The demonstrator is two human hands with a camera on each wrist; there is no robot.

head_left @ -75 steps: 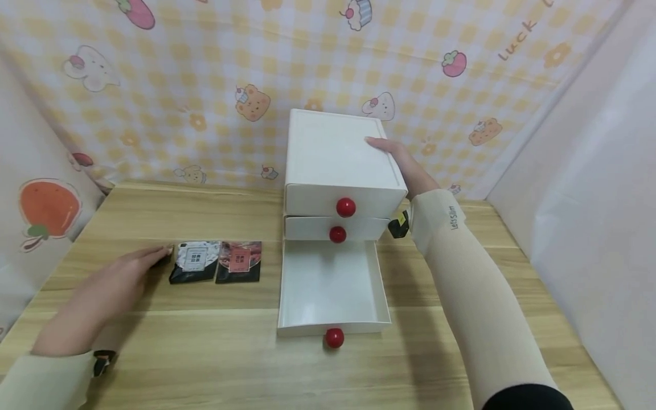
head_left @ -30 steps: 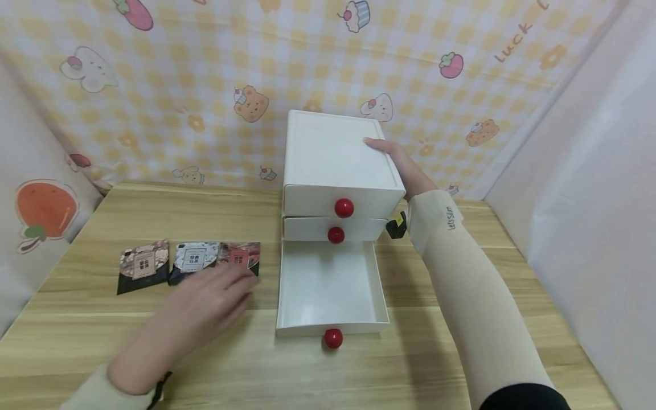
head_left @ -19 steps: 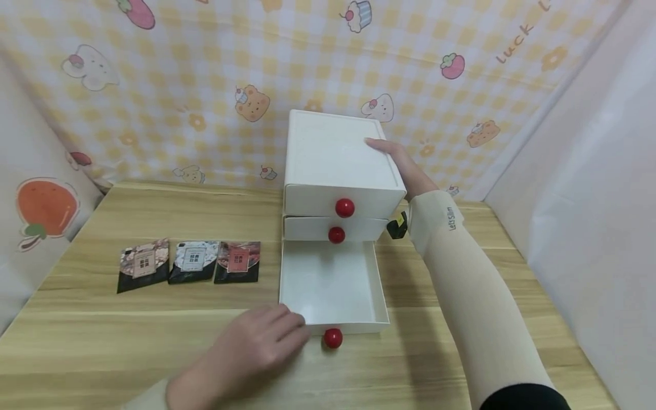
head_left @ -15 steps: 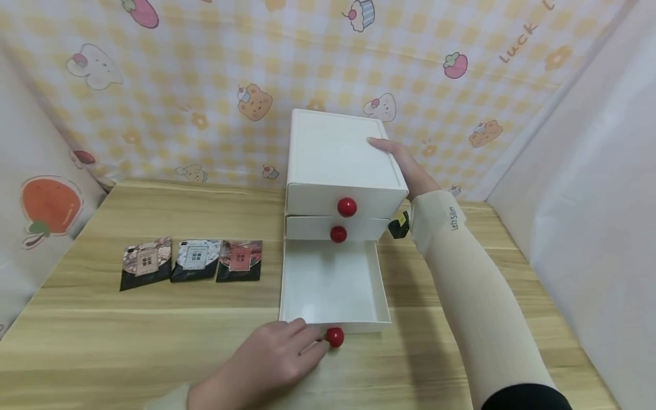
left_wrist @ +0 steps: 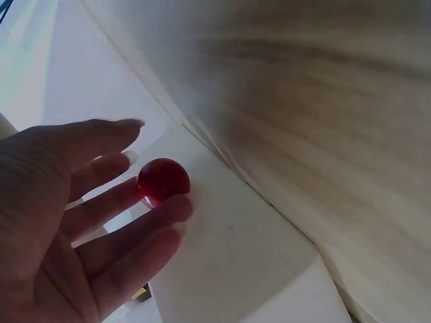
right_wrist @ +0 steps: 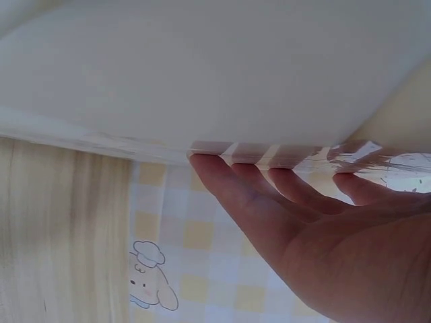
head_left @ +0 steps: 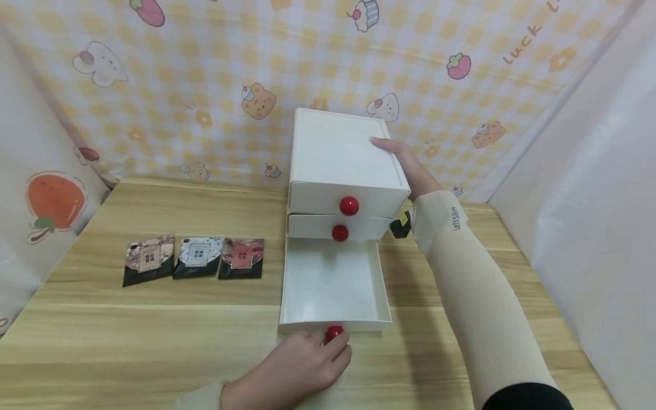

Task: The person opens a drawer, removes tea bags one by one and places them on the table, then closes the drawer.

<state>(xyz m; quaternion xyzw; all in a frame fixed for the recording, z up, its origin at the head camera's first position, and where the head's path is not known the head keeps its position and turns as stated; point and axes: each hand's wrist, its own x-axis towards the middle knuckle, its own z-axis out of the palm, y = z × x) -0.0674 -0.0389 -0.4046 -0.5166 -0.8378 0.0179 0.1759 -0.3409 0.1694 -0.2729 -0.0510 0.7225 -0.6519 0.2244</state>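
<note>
A small white drawer cabinet (head_left: 348, 148) with red ball knobs stands at the back. Its bottom drawer (head_left: 333, 285) is pulled out and nothing lies inside. My left hand (head_left: 302, 364) is at that drawer's red knob (left_wrist: 163, 182); in the left wrist view its fingers reach beside the knob, some seeming to touch it, while the thumb stays apart. My right hand (head_left: 410, 165) rests against the cabinet's right side. In the right wrist view, its extended fingertips (right_wrist: 205, 161) press on the white surface.
On the wooden table (head_left: 205, 336), left of the drawer, lie three flat packets in a row: a brownish packet (head_left: 150, 259), a grey-white packet (head_left: 199, 256) and a red packet (head_left: 242, 258). A checked cloth (head_left: 215, 85) hangs behind.
My left hand leaves the brownish packet at the left of the row, which now shows fully, passes the red packet and comes to the bottom drawer's knob. The right hand stays on the cabinet.
</note>
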